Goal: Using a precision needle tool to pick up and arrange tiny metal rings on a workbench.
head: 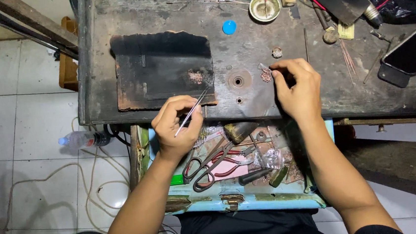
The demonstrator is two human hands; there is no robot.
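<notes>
Head view, tweezers (pixel 191 112) in left hand (pixel 176 127)

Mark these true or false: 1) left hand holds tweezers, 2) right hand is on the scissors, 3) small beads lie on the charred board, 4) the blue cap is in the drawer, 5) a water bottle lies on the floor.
1) True: the left hand grips thin tweezers.
2) False: the right hand pinches a small bead cluster on the bench; the scissors lie untouched in the drawer.
3) True: beads sit on the charred board.
4) False: the blue cap is on the bench.
5) True: the water bottle lies on the floor.
</notes>
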